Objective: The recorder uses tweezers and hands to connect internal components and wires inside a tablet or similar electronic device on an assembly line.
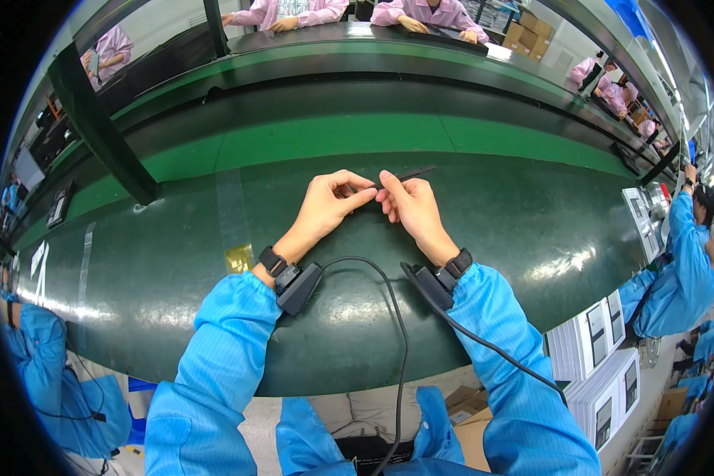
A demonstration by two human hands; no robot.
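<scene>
Over the green table (325,317), both of my hands meet in front of me, holding a thin black stick-like piece (419,172). Its free end points to the right and slightly away from me. My left hand (332,200) pinches near its left end between thumb and fingertips. My right hand (414,210) closes round it with the thumb on top and the fingers curled beneath. Most of the piece's left part is hidden by my fingers, so its exact kind is unclear. A black strap with a cabled device sits on each wrist.
Dark cables (401,333) run from the wrist devices toward my body. White boxes (587,341) are stacked at the right by the table edge. A dark green post (103,127) rises at the left. Co-workers in blue sit on both sides; others in pink work across the line.
</scene>
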